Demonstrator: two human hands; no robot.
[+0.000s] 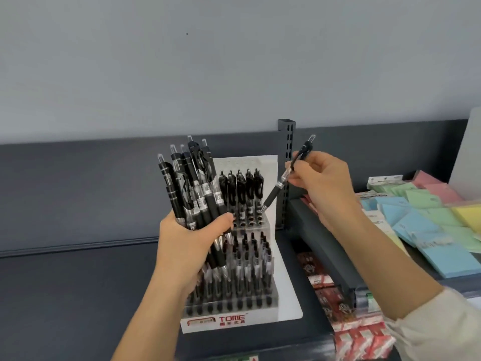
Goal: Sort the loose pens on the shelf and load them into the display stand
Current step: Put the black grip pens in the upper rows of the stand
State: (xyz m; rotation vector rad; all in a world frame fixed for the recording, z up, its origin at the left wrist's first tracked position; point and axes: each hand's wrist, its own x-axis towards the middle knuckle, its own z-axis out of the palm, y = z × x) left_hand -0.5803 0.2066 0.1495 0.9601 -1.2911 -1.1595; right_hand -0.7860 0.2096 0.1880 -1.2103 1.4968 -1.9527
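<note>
Pinched between the thumb and fingertips of the right hand, one black pen lies on a slant, its tip pointing down-left at the top tier of the display stand and its clicker up-right. The left hand grips a bundle of pens in front of the stand, near upright and fanned, clickers up, tips down. About seven clickers show; the exact count cannot be told. The stand sits on the dark shelf, its tiers holding rows of upright pens. Coloured paper pads lie to the right.
</note>
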